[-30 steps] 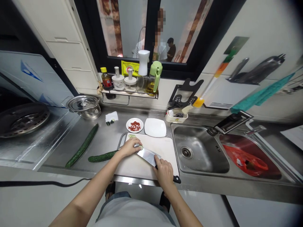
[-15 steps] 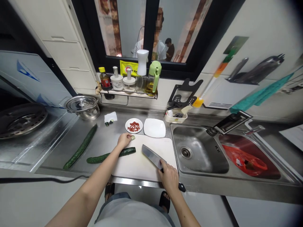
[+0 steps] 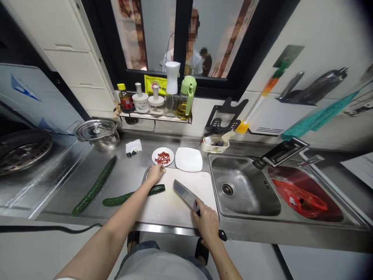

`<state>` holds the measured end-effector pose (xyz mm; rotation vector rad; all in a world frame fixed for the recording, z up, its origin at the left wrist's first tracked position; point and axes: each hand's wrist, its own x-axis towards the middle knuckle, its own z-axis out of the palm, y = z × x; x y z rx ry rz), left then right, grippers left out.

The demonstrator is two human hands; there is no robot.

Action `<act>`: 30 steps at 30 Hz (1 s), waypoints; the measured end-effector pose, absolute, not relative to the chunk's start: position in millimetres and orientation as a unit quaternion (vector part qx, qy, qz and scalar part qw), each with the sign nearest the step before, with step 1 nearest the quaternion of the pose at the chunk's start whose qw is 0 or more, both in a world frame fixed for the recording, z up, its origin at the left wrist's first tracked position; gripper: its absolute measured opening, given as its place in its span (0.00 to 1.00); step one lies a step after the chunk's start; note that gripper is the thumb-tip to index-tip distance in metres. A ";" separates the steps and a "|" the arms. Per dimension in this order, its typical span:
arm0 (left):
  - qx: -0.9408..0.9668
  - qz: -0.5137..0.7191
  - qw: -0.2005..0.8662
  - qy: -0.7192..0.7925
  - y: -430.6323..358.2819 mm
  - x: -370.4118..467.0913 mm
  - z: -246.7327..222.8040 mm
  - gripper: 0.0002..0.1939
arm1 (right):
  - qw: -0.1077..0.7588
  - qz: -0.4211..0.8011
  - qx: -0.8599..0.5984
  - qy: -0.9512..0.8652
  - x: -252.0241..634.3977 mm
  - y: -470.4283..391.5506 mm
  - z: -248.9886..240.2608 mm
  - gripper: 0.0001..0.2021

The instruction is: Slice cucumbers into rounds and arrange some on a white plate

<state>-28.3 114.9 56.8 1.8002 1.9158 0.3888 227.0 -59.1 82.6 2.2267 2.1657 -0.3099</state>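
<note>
My left hand [image 3: 156, 173] is closed on a thin cucumber slice [image 3: 164, 170] at the far left of the white cutting board [image 3: 186, 210]. Under my left forearm lies a cut cucumber [image 3: 155, 189], its cut end resting on the board and its other end over the steel counter. My right hand [image 3: 207, 219] grips the black handle of a kitchen knife [image 3: 185, 193], whose broad blade points up and left above the board's middle. Further left a whole cucumber [image 3: 94, 186] lies on the counter. Behind the board stand a plate of chopped red pieces [image 3: 162, 157] and a white square plate [image 3: 189, 159].
To the right is a steel sink [image 3: 247, 186] with a red plastic bag [image 3: 303, 200] in its second basin. A lidded pot [image 3: 99, 134] and a white tissue [image 3: 133, 145] with dark green end pieces are at the back left. Bottles stand on a wall rack [image 3: 157, 116].
The left hand and the slice have shifted only slightly, near the board's far edge. The knife stays in the right hand, and the whole view has moved a little.
</note>
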 end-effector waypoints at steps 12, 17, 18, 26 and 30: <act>0.700 0.130 0.213 0.669 112.6 -30.0 52.3 0.10 | -0.005 -0.100 0.711 0.696 225.7 -54.3 82.6 0.21; 0.717 0.101 0.196 0.661 110.7 -32.7 54.5 0.12 | 0.004 -0.112 0.713 0.692 225.4 -53.5 84.2 0.22; 0.721 0.097 0.194 0.658 110.3 -33.1 54.6 0.13 | 0.006 -0.117 0.715 0.690 225.2 -53.4 84.6 0.22; 0.719 0.129 0.204 0.652 108.8 -35.6 51.9 0.10 | -0.004 -0.127 0.720 0.682 222.5 -52.8 90.6 0.20; 0.727 0.113 0.203 0.646 107.4 -36.3 52.5 0.07 | -0.004 -0.127 0.721 0.681 220.4 -51.8 93.6 0.20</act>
